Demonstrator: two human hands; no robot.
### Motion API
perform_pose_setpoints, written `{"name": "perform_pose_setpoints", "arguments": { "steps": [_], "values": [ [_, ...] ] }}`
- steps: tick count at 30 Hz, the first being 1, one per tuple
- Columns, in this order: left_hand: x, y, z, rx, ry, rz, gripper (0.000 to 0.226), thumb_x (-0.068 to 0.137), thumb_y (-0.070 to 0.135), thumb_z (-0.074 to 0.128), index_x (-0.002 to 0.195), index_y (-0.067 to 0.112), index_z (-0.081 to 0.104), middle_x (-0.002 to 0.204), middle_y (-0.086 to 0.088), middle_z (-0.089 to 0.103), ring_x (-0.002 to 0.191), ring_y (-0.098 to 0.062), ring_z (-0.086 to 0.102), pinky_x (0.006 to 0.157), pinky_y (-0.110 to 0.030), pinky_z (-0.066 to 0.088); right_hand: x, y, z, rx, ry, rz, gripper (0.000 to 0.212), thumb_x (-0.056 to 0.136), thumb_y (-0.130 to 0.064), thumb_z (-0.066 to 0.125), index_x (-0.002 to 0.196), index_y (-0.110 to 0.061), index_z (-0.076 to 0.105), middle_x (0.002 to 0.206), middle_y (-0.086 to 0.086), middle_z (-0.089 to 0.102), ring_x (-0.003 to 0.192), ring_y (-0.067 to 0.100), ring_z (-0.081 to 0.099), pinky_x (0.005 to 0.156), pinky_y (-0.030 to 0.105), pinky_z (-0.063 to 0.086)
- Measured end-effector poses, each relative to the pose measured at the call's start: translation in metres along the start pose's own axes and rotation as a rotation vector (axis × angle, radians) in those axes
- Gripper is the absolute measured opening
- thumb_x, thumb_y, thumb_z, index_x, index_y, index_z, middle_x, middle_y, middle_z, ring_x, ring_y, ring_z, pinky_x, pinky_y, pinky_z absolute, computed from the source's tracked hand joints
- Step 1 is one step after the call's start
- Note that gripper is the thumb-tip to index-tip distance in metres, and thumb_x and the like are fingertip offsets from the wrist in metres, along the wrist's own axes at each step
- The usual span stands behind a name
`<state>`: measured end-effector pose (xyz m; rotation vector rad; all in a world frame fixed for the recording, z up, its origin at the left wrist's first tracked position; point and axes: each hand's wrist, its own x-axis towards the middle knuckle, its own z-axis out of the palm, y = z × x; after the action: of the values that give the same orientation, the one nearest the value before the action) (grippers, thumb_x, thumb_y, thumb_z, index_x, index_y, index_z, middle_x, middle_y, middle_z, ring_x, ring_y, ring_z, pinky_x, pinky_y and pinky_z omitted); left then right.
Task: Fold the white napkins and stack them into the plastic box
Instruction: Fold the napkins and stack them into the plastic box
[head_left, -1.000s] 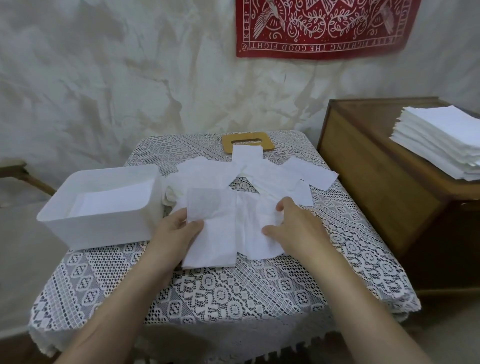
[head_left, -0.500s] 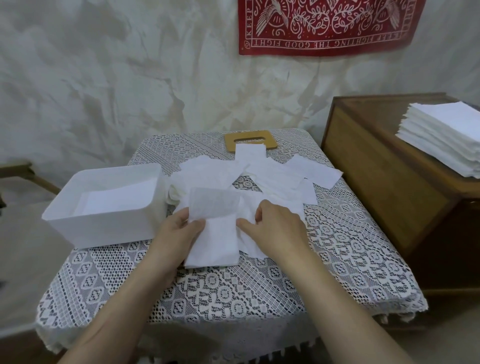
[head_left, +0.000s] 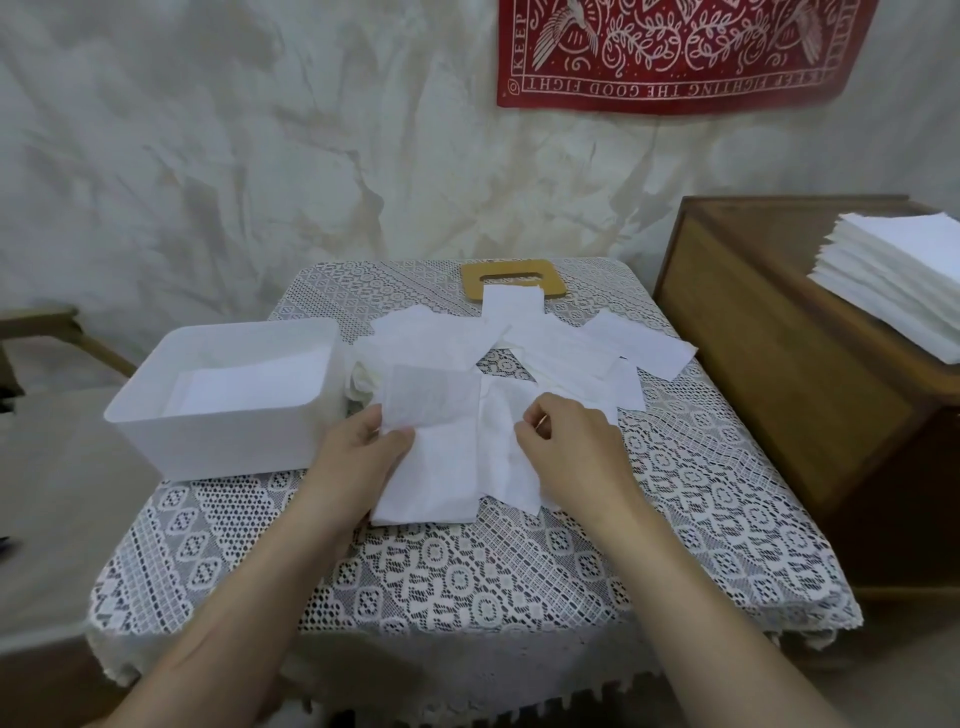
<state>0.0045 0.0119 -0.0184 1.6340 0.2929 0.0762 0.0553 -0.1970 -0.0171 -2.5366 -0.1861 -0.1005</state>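
A white napkin (head_left: 441, 467) lies half folded on the lace-covered table (head_left: 467, 582), its upper flap standing up. My left hand (head_left: 358, 457) pinches that napkin's left edge, thumb on top. My right hand (head_left: 566, 452) rests with curled fingers on a second, flat napkin (head_left: 506, 457) just to the right, pinching at its surface. Several more loose white napkins (head_left: 550, 348) are scattered behind them. The white plastic box (head_left: 223, 441) stands at the table's left with folded napkins lying inside.
A wooden lid (head_left: 511, 275) lies at the table's far edge, partly under a napkin. A wooden cabinet (head_left: 779, 353) on the right carries a tall stack of white napkins (head_left: 904, 280). A red cloth (head_left: 675, 52) hangs on the wall.
My right hand moved left from the flat napkin's right side toward its middle and curled its fingers. The left hand kept its hold on the folded napkin.
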Motion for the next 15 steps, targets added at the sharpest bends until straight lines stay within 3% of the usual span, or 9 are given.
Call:
{"name": "perform_pose_setpoints", "arguments": {
  "steps": [6, 10, 12, 15],
  "values": [
    [0.0, 0.0, -0.003, 0.004, 0.012, 0.003, 0.024, 0.104, 0.011, 0.056, 0.119, 0.025, 0.07, 0.097, 0.007, 0.08, 0.078, -0.009, 0.077, 0.058, -0.022, 0.058, -0.004, -0.005, -0.013, 0.268, 0.125, -0.122, 0.013, 0.097, -0.033, 0.062, 0.085, -0.027, 0.061, 0.074, -0.015, 0.064, 0.071, 0.004, 0.058, 0.064, 0.028, 0.044],
    [-0.001, -0.001, -0.007, 0.001, 0.009, 0.006, 0.026, 0.104, 0.01, 0.055, 0.113, 0.029, 0.071, 0.094, 0.01, 0.08, 0.078, -0.009, 0.077, 0.058, -0.022, 0.058, -0.009, -0.012, -0.012, 0.218, -0.008, -0.159, 0.012, 0.096, -0.037, 0.063, 0.088, -0.028, 0.065, 0.08, -0.016, 0.066, 0.075, -0.002, 0.059, 0.069, 0.023, 0.047],
    [-0.001, -0.001, -0.009, 0.01, 0.004, 0.003, 0.026, 0.104, 0.01, 0.055, 0.11, 0.03, 0.071, 0.097, 0.01, 0.08, 0.082, -0.012, 0.077, 0.063, -0.027, 0.059, -0.011, -0.013, -0.007, 0.203, -0.086, -0.171, 0.015, 0.097, -0.038, 0.062, 0.089, -0.027, 0.067, 0.08, -0.015, 0.067, 0.073, 0.001, 0.059, 0.07, 0.028, 0.05],
    [0.0, -0.001, -0.013, 0.052, 0.006, 0.02, 0.025, 0.105, 0.012, 0.055, 0.11, 0.029, 0.072, 0.099, 0.009, 0.08, 0.085, -0.013, 0.077, 0.067, -0.028, 0.058, -0.011, -0.01, -0.003, 0.146, -0.125, -0.174, 0.031, 0.1, -0.044, 0.057, 0.087, -0.019, 0.07, 0.074, -0.004, 0.067, 0.065, 0.013, 0.058, 0.062, 0.03, 0.043]
  ]
}}
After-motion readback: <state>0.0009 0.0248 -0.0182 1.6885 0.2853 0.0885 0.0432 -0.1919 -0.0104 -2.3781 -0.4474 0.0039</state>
